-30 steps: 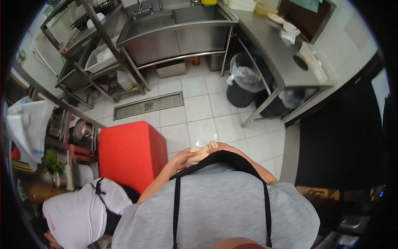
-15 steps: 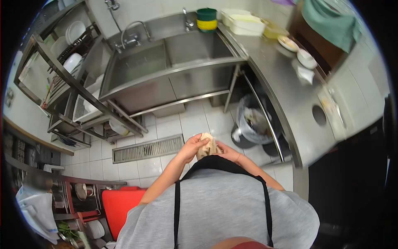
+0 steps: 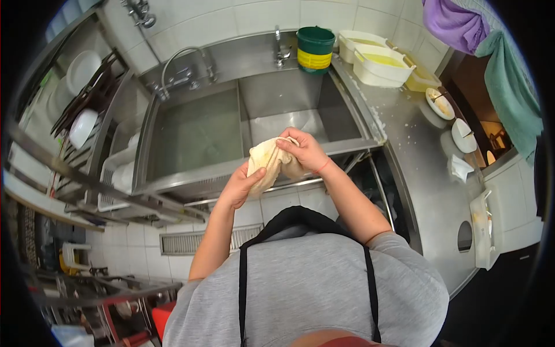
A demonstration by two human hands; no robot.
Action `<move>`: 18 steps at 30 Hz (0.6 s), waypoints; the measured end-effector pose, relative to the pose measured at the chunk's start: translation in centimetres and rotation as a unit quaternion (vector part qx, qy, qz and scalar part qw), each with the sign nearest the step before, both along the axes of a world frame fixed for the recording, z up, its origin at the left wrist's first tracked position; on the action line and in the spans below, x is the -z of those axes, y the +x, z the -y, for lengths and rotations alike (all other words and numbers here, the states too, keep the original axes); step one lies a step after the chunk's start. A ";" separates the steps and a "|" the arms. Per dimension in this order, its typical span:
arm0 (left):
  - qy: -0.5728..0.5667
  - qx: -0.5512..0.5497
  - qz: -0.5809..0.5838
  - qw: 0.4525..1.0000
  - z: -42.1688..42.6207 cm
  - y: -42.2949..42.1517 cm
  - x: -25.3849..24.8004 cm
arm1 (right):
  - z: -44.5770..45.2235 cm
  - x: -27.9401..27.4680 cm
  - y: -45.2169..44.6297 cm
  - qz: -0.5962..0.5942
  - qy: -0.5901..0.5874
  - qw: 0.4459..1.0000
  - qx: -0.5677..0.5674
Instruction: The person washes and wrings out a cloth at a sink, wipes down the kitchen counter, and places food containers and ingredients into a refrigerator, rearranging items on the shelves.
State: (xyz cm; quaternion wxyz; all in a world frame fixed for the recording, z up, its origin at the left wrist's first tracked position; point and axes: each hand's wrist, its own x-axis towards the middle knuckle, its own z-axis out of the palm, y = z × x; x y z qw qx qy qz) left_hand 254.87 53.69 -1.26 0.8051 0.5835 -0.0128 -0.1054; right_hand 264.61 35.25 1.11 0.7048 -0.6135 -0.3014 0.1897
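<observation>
Both hands grip a cream-coloured cloth (image 3: 267, 159), bunched and hanging in folds in front of the sink's near edge. My left hand (image 3: 239, 186) pinches its lower left part between thumb and fingers. At the upper right, my right hand (image 3: 304, 151) has its fingers closed round a gathered fold. Behind the cloth is a two-basin steel sink (image 3: 191, 178). Cloudy water (image 3: 199, 136) stands in the left basin, while the right basin (image 3: 283, 95) shows its bare metal floor.
A green and yellow bucket (image 3: 315, 51) stands behind the right basin. On the right-hand steel counter (image 3: 399, 124) are white tubs (image 3: 380, 66), bowls (image 3: 464, 136) and a long white tray (image 3: 484, 228). A metal rack (image 3: 87, 168) with dishes borders the left side.
Both hands have moved forward and up, from close to my apron to the sink's front edge. The cloth, bunched small before, now hangs more spread out. The sink is nearer.
</observation>
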 end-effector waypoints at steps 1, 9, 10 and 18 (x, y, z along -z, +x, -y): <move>0.011 0.002 0.003 1.000 -0.1 2.4 -0.7 | 0.0 -0.4 2.2 0.029 -0.002 0.999 0.026; 0.114 0.010 0.037 0.993 0.7 17.4 0.8 | 5.7 -6.3 22.3 -0.087 0.174 0.957 0.214; 0.106 -0.002 0.032 0.994 0.8 18.1 1.8 | 6.7 -7.5 26.1 -0.070 0.195 0.952 0.224; 0.034 -0.197 -0.131 0.971 0.8 19.9 7.9 | 9.0 -12.7 51.9 0.033 -0.006 0.971 0.238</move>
